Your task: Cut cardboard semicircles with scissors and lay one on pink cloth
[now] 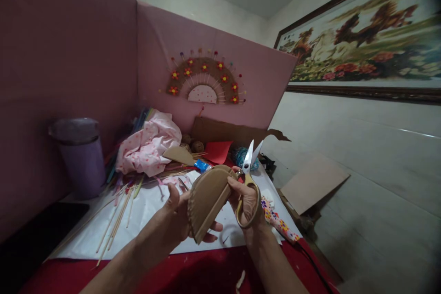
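A brown cardboard half-circle (209, 200) with a notched curved edge is held up over the table. My right hand (246, 200) pinches its upper right side between thumb and fingers. Gold-handled scissors (248, 179) also sit in my right hand, the handle loops around its fingers and the parted blades pointing up. My left hand (181, 211) lies behind and against the half-circle's left side. Its thumb stands apart from the cardboard, and its spread fingertips show past the lower edge. The middle of those fingers is hidden.
Thin sticks (119, 220), pink dotted cloth (151, 142), red paper (218, 151), blue yarn (241, 156) and another cardboard half-circle (179, 155) lie on the table. A purple bin (82, 161) stands left. A flower-patterned glue gun (282, 225) lies right. A decorated arch (203, 71) is pinned on the pink board.
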### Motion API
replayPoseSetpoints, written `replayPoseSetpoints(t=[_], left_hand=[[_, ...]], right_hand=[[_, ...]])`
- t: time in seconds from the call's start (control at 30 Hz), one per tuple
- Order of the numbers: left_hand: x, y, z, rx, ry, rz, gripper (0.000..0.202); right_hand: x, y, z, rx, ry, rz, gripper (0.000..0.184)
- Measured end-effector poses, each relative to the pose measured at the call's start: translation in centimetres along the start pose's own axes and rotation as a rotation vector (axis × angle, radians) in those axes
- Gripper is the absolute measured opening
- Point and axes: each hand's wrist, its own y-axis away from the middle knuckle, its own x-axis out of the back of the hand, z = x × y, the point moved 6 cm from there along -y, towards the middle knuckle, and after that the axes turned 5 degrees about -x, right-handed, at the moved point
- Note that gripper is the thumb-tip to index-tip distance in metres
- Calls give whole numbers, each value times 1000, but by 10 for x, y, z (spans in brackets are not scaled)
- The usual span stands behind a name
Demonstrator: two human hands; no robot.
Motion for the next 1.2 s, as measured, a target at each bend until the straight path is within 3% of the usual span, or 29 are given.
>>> replayPoseSetpoints(t=[0.17,0.33,0.63,0.83,0.9,1.03,1.2], left_hand=[[-14,-1,2,-3,24,4,80],[-15,-1,6,-79,-122,67,58],[0,-5,1,-109,-236,272,36],[12,-7,-2,-102,-242,314,30],[16,-4,2,-128,-264,294,30],[20,9,15,-169,-404,181,35],[12,26,26,-143,-533,66,34]], right_hand=[[12,-4,8,-42,-104,49,38],[18,-5,14,-44,-111,91,36],[16,8,12,10,53,188,44],[12,19,6,86,108,269,47],[11,21,5,95,113,243,47],[4,33,-3,134,179,24,47],[6,54,-21,224,313,-150,42]])
